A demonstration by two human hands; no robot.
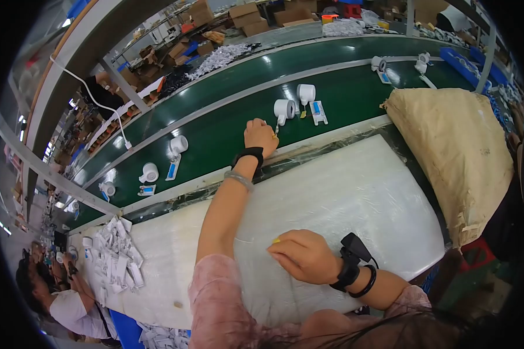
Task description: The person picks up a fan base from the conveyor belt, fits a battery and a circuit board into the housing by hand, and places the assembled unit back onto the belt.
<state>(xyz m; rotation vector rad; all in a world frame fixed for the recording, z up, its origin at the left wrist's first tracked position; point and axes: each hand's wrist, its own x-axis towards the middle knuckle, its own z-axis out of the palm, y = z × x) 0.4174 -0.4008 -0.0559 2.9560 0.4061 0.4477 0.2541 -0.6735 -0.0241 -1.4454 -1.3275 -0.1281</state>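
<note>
Now we reach our left hand [261, 136] over the bench's far edge onto the green belt [227, 125], beside a white roll [284, 109].

Our left fingers are curled shut around something small and yellowish that pokes out at the fingertips; we cannot tell what it is. The roll stands on the belt just past that hand, with a second roll [305, 93] and a blue-and-white card [318, 112] right of it. More rolls and cards sit spaced along the belt toward its left end. Our right hand [301, 255] rests on the white pad [355, 198] near the bench's near edge, fingers loosely bent and holding nothing. A tan sack [454, 145] lies at the bench's right end, and a heap of white packets [116, 262] at the left end.
</note>
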